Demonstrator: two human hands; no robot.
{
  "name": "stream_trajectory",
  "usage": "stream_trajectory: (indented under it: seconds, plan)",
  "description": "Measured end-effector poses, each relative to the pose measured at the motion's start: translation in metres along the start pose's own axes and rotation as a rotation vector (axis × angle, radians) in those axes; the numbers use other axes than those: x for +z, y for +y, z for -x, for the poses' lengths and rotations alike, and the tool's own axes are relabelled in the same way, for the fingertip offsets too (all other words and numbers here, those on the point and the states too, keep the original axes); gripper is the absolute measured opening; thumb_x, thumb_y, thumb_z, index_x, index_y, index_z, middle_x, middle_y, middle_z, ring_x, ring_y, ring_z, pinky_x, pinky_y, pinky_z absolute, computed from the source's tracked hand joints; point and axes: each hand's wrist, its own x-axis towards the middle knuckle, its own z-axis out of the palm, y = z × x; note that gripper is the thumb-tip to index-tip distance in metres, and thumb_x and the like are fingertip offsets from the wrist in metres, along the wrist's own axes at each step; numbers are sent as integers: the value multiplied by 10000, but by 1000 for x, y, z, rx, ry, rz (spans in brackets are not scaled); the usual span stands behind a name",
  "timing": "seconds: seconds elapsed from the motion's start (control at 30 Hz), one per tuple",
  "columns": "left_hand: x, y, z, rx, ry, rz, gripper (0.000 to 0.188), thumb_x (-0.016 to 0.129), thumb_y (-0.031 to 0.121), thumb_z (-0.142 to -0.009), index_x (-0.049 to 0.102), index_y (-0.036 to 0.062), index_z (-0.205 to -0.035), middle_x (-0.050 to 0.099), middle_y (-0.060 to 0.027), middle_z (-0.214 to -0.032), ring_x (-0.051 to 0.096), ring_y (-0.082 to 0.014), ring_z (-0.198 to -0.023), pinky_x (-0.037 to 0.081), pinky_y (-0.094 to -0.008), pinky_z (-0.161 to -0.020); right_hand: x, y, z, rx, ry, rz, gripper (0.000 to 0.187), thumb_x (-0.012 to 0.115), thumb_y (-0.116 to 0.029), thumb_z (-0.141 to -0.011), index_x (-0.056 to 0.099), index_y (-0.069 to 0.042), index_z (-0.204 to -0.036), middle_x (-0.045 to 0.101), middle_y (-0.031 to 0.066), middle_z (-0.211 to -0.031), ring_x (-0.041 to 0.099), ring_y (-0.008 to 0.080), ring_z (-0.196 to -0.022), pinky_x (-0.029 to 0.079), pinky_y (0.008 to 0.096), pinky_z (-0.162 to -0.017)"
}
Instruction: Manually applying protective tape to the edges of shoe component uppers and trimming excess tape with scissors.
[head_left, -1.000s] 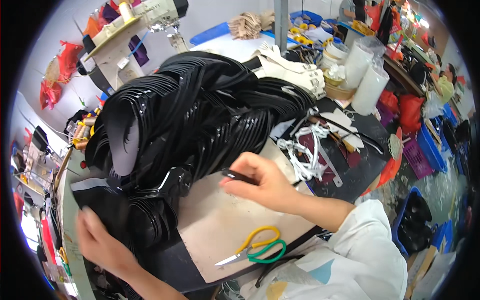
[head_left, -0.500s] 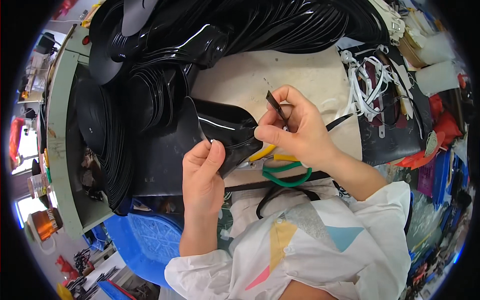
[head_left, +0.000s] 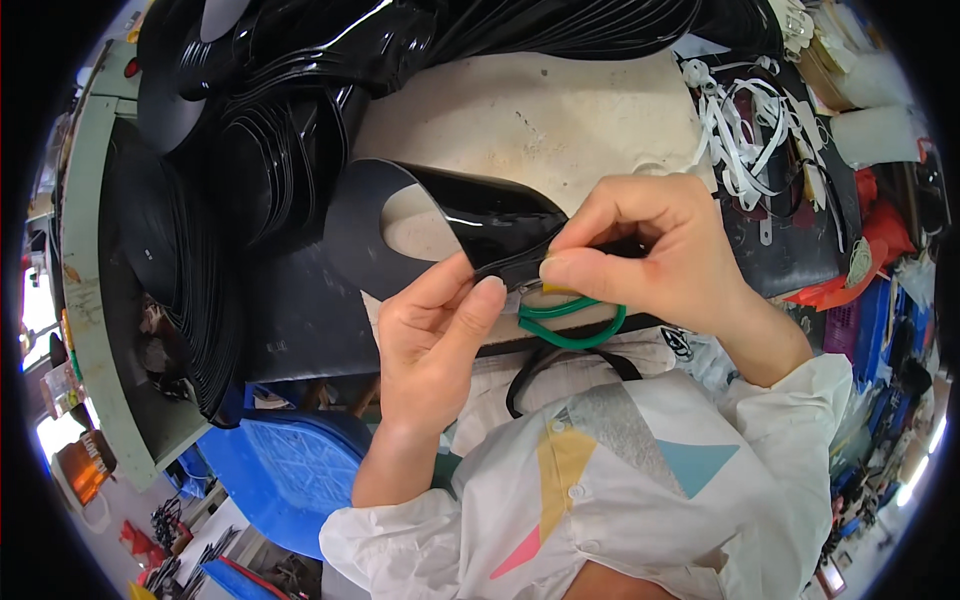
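The left hand [head_left: 430, 340] has its thumb and fingers pinched together on the near edge of a glossy black shoe-upper piece [head_left: 500, 205]. The right hand [head_left: 660, 245] has its thumb and forefinger clamped on the right end of the same piece. A dark item shows inside the curled right fingers; its kind cannot be told. The shoe-upper piece is located between the hands, above the near part of a beige board [head_left: 570, 110]. Its left part shows a matte dark face with a rounded opening, through which the board is visible.

Scissors [head_left: 575, 342] with a green handle loop lie just to the near side of the right hand, partly covered. A bundle of white straps [head_left: 740, 180] lies at the far right. Stacked black pieces [head_left: 170, 250] occupy the left side. A blue plastic basin [head_left: 295, 460] is at the near left, below table level.
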Motion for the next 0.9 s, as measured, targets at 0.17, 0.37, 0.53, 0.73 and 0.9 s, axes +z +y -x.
stream_trajectory:
  seconds: [0.17, 0.37, 0.53, 0.73, 0.9]
  plan:
    - [-2, 1, 4, -41, -19, 23, 289, 482, -15, -906, 518, -90, -1182, 610, -101, -1047, 562, -109, -927, 456, -230, -820, 7, 6, -4, 103, -12, -78, 100, 700, -60, -766, 623, -2, -738, 611, 21, -650, 542, 38, -558, 401, 178, -467]
    - [-5, -1, 6, -42, -48, -35, 281, 502, -27, -894, 522, -94, -1166, 610, -76, -989, 546, -79, -882, 449, -207, -787, 8, 5, -5, 146, -25, -48, 103, 696, -62, -769, 622, -2, -729, 601, 22, -620, 527, 36, -528, 380, 176, -437]
    - [4, -3, 7, 30, 117, -270, 101, 549, 8, -887, 572, -62, -956, 560, 2, -795, 464, -32, -714, 382, -172, -620, 14, 9, -4, 131, 8, 18, 116, 702, -73, -756, 621, 1, -721, 590, 32, -599, 521, 59, -496, 374, 198, -422]
    - [-5, -12, 8, 200, 414, -386, 349, 560, 67, -904, 379, 74, -606, 321, 86, -614, 242, -14, -582, 167, -202, -488, 1, -2, 5, -440, 44, 707, 140, 766, -89, -644, 644, -37, -688, 572, 58, -574, 523, 167, -480, 381, 261, -432]
    - [-10, -13, 16, 194, 365, -360, 364, 521, 72, -921, 335, 86, -608, 305, 79, -603, 238, -19, -578, 180, -209, -493, 1, -12, 13, -544, 52, 795, 140, 783, -98, -628, 662, -66, -690, 575, 42, -584, 519, 173, -494, 380, 268, -444]
